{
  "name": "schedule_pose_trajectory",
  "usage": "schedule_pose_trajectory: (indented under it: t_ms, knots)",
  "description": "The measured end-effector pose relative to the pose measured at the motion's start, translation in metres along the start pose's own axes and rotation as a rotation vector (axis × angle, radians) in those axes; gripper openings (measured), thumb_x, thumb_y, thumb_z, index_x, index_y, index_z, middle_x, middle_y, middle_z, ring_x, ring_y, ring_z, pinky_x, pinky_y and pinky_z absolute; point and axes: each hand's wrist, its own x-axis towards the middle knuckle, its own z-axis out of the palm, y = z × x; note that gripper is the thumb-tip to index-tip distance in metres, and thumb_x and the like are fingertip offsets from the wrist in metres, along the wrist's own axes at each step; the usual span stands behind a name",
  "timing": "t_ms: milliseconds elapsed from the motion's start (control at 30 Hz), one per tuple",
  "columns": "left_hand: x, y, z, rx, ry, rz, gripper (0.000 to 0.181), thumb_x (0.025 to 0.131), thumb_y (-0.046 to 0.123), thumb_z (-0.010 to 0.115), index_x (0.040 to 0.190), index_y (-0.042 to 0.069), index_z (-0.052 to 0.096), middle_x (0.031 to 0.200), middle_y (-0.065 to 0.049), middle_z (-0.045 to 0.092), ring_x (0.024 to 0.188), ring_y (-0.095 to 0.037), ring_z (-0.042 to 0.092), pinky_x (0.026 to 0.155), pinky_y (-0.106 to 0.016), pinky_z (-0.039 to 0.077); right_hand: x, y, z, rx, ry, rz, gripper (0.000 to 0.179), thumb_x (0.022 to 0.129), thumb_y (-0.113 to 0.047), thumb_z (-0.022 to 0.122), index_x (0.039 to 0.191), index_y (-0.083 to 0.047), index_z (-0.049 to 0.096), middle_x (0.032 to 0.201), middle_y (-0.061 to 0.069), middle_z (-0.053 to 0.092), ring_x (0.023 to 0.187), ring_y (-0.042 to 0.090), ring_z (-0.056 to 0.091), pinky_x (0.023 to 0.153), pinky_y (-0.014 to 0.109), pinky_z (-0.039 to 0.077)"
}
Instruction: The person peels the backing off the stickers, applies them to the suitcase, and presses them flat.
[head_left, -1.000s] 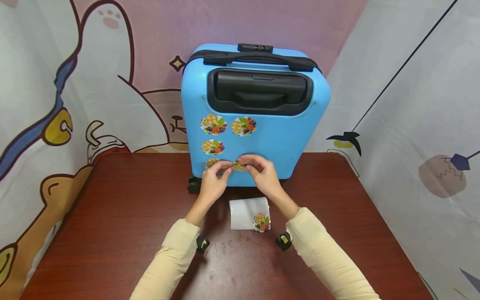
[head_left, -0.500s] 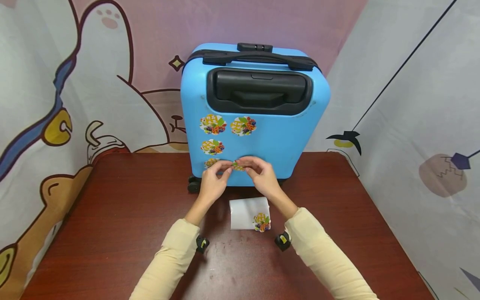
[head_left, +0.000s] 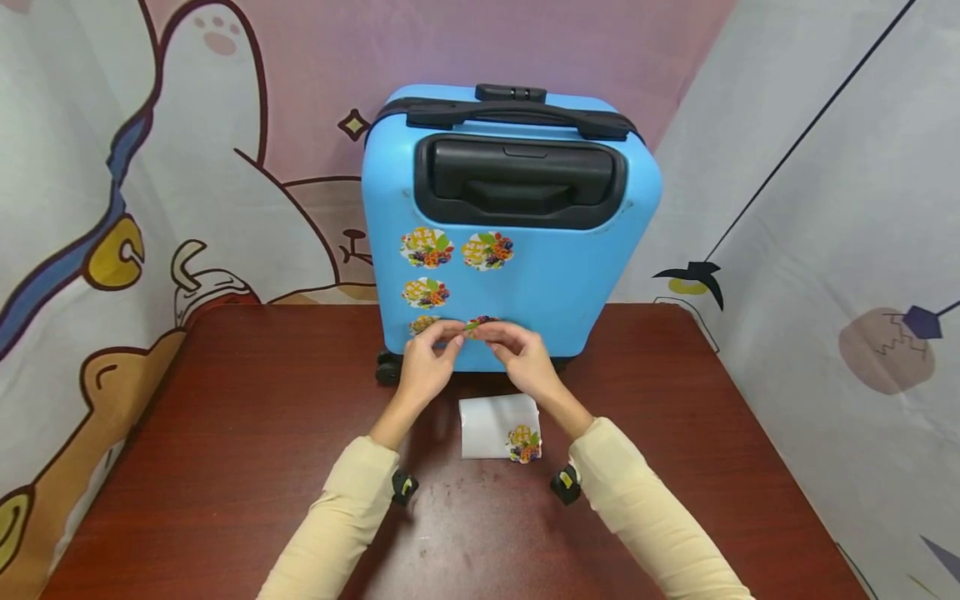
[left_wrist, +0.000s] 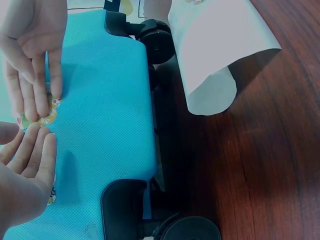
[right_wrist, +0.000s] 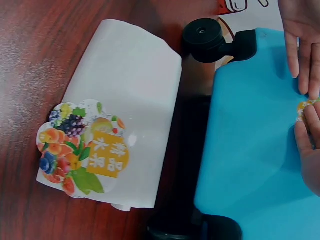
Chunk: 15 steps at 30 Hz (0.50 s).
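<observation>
A blue suitcase point(head_left: 555, 275) stands upright on the table, its front bearing several round fruit stickers, including one at the upper left point(head_left: 426, 248). Low on that face, both hands meet at another fruit sticker point(head_left: 483, 320). My left hand point(head_left: 427, 362) touches its left side with nearly straight fingers. My right hand point(head_left: 531, 358) lays extended fingers over its lower right part. In the left wrist view the sticker point(left_wrist: 49, 118) shows only partly between the fingertips. A further sticker point(head_left: 422, 325) is partly covered by the left hand.
A curled white backing sheet point(head_left: 483, 425) lies before the suitcase, with one fruit sticker point(head_left: 523, 444) at its near right corner. Black wheels point(head_left: 387, 369) sit under the suitcase. The brown table point(head_left: 262, 433) meets a printed cloth wall behind.
My right hand has shifted slightly down and left across the sticker, so the sticker's upper edge now shows above its fingers. The left hand stays almost in place.
</observation>
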Motion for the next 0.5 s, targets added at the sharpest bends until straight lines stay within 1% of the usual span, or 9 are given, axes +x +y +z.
schedule_pose_trajectory:
  t_ms: [267,500]
  knots:
    - [0.0002,-0.0009,0.0001,0.016,-0.004,-0.002,0.018,0.089,0.007,0.058,0.105,0.004,0.065,0.101,-0.01,0.065,0.096,-0.023,0.06,0.077,-0.037,0.05,-0.0035,0.0071,0.0013,-0.039,-0.02,0.069,0.029,0.088,0.015,0.044,0.114,0.013,0.054,0.112,0.031,0.055,0.108,0.04,0.052,0.092,0.049,0.04]
    - [-0.0002,-0.0012,0.0,0.017,-0.009,-0.006,0.018,0.089,0.007,0.058,0.105,0.004,0.065,0.1,-0.01,0.065,0.095,-0.022,0.06,0.077,-0.036,0.05,-0.0068,0.0097,0.0023,-0.107,-0.02,0.075,0.027,0.087,0.014,0.047,0.113,0.013,0.054,0.11,0.031,0.056,0.105,0.04,0.053,0.089,0.049,0.041]
